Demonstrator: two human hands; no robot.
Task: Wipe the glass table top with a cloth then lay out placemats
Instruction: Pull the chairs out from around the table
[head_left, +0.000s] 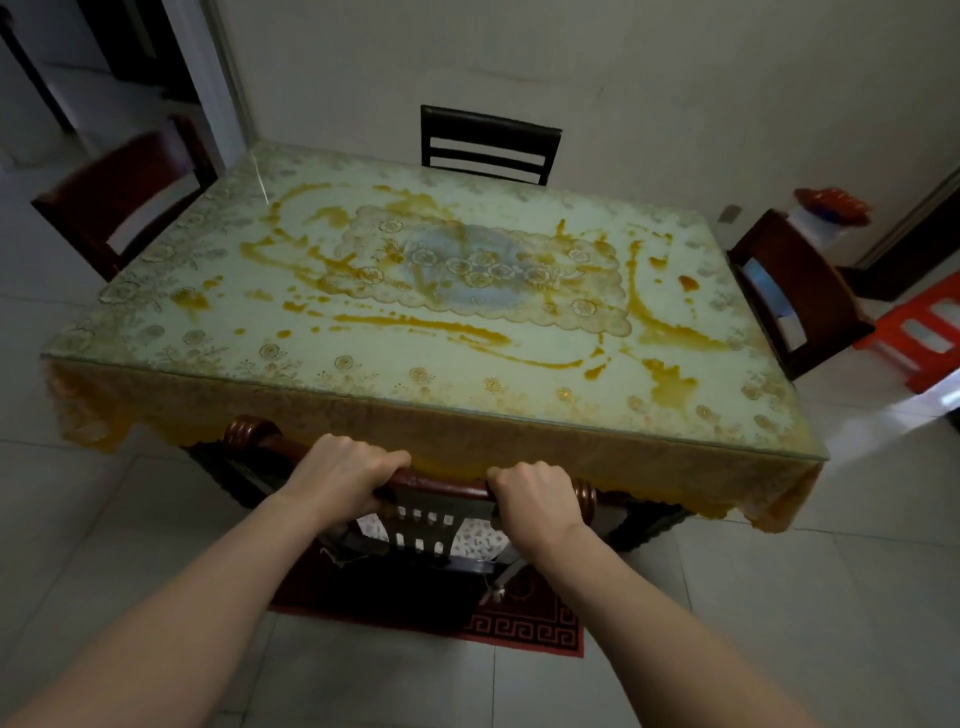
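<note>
Both hands grip the top rail of the wooden chair (441, 486) tucked at the desk's near edge: left hand (345, 475), right hand (535, 493). The glass desk (467, 384) (over a lace cloth) is streaked with orange smears (457, 332).

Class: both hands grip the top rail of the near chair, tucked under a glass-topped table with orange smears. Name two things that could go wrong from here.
1. The chair's top rail, gripped by the left hand and right hand, sits right under the hanging lace tablecloth; moving the chair could snag it.
2. The orange smears spread across most of the glass top; wiping may push them toward the edge and onto the lace.
</note>
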